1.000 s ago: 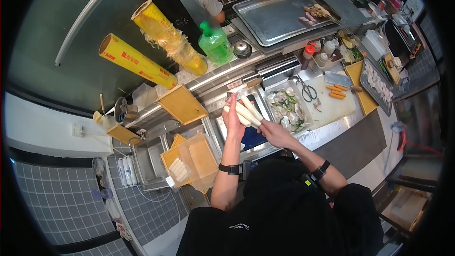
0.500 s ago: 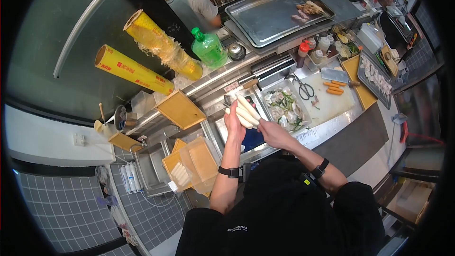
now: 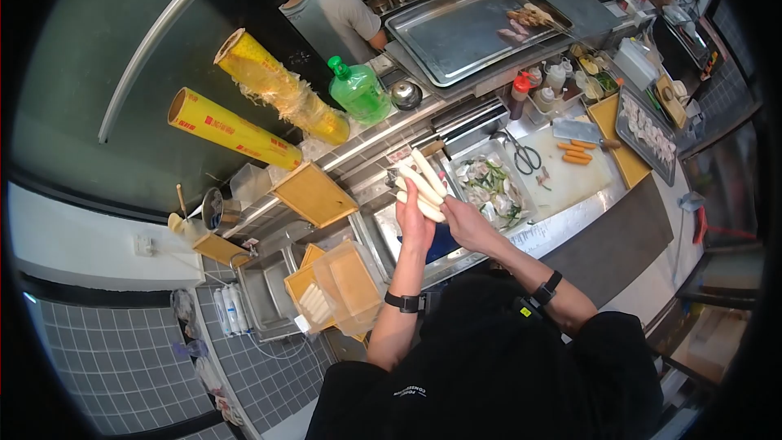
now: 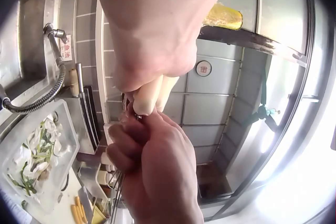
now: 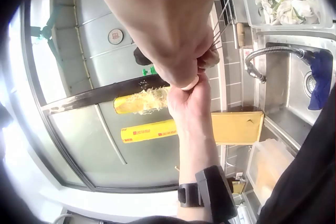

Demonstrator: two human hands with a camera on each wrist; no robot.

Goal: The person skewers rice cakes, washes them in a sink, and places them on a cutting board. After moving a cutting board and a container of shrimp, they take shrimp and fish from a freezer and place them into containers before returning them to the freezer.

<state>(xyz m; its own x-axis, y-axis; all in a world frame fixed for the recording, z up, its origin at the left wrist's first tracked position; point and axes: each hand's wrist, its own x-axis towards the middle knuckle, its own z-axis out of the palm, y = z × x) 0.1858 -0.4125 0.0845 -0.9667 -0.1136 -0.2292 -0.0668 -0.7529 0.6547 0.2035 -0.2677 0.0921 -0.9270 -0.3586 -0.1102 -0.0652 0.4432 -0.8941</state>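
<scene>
Several smooth white food sticks (image 3: 422, 188) lie bunched in my left hand (image 3: 416, 229), which grips them over the sink. My right hand (image 3: 470, 226) is close against their near ends, its fingers curled. Thin skewers (image 4: 116, 196) stick out below the right fist in the left wrist view. That view also shows the blunt end of one white stick (image 4: 147, 99) between the two hands, with a small shiny tip beside it. In the right wrist view the hands overlap and hide most of the sticks.
A clear tub of sliced food with greens (image 3: 491, 189) stands right of the sink. Beyond it are scissors (image 3: 528, 160), a cutting board (image 3: 588, 186), orange sticks (image 3: 575, 159) and a cleaver (image 3: 573, 131). More white sticks (image 3: 313, 303) lie at left. Yellow rolls (image 3: 236, 132) lean behind.
My left hand has shifted slightly right and the white sticks have spread apart a little in its grip. The right hand stays by their near ends. The head view has tilted slightly.
</scene>
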